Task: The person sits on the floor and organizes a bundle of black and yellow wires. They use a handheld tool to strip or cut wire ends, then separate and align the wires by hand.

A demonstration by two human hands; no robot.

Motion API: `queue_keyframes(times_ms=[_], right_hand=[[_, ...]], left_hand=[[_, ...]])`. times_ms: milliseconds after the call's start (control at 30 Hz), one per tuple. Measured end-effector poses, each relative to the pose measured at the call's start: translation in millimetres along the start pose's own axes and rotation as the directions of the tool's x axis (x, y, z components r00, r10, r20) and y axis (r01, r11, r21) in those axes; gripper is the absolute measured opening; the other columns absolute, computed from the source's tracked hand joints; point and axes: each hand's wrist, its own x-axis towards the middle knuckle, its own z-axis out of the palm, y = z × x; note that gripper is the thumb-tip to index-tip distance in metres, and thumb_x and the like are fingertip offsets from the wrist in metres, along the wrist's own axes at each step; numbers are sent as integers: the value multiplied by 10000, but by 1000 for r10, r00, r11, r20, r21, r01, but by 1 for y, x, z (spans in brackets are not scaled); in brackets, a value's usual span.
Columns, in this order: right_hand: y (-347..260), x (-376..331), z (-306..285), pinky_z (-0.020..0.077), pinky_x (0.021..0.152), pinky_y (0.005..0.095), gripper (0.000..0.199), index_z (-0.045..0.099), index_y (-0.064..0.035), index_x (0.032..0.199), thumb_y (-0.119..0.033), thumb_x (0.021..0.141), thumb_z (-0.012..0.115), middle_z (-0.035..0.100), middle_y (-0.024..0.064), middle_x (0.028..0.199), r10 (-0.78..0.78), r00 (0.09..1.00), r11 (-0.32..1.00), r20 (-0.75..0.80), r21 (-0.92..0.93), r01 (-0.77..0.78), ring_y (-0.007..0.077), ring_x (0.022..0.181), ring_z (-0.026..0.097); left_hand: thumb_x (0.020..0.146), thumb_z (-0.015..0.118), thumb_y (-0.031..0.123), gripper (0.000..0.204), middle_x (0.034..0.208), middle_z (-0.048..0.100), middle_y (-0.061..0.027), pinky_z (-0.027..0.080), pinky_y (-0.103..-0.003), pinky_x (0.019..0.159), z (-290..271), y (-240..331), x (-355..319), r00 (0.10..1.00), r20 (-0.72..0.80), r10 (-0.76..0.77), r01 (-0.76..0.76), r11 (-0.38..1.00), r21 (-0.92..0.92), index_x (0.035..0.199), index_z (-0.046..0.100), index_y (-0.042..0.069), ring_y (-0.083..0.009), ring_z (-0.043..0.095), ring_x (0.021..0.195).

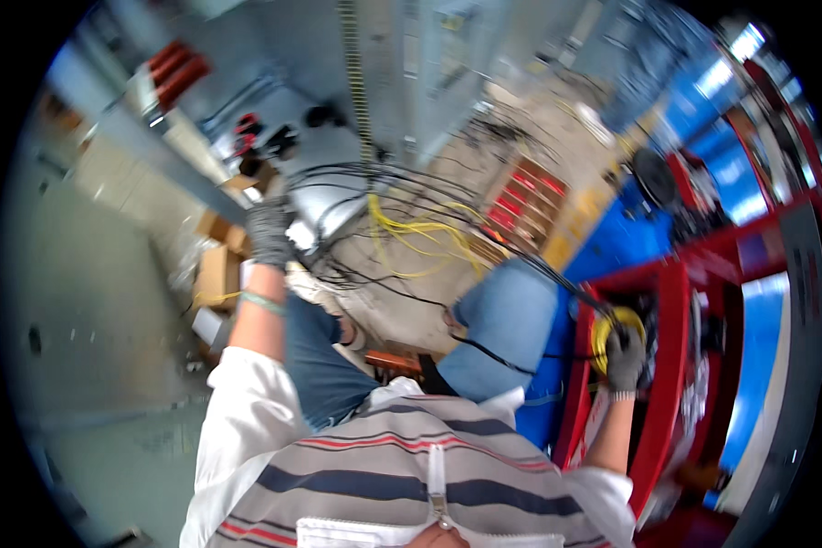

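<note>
My left hand [269, 234], in a grey glove, is closed at the left end of a loose bundle of black cables [402, 179]; motion blur hides its fingertips. The cables fan out and run across to the right. Over by a red shelf unit, my right hand [625, 358], also gloved, has its fingers curled where the black strands reach it. A yellow ring-shaped coil [601, 342] lies right behind that hand. Yellow cables [411, 228] hang in loops between my hands, below the black ones.
Red shelving [671, 365] with blue panels stands close on my right. A carton with red items [525, 203] sits on the floor ahead. Small cardboard boxes [217, 279] lie by my left arm. Grey cabinet walls rise ahead, with a slotted yellowish strip [354, 82]. Cables litter the floor.
</note>
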Motion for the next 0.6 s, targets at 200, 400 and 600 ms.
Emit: queue_keyframes(times_ms=[200,400,600], right_hand=[[-10,11,-40,440,644,370,264,575,-42,879,-284,774,577,587,160,765,99,995,974,-15,-205,-100,305,686,564],[-69,10,-66,352,383,188,299,543,-13,948,-273,804,576,476,2,598,297,852,574,431,632,-520,62,443,425],[-121,9,-66,352,365,183,279,561,-39,988,-263,875,441,510,30,619,-96,725,241,682,722,-648,54,420,420]], left_hand=[[735,586,219,563,903,604,-125,446,-388,647,23,-45,53,999,-32,44,-48,989,-141,1252,364,198,-289,563,714],[782,611,345,417,810,613,-86,419,-312,680,72,-39,65,977,206,-50,192,616,-764,994,563,-11,-194,531,724],[755,645,268,445,1086,532,-153,397,-327,866,4,104,-26,982,5,187,-151,809,-568,1096,496,26,-266,522,978]])
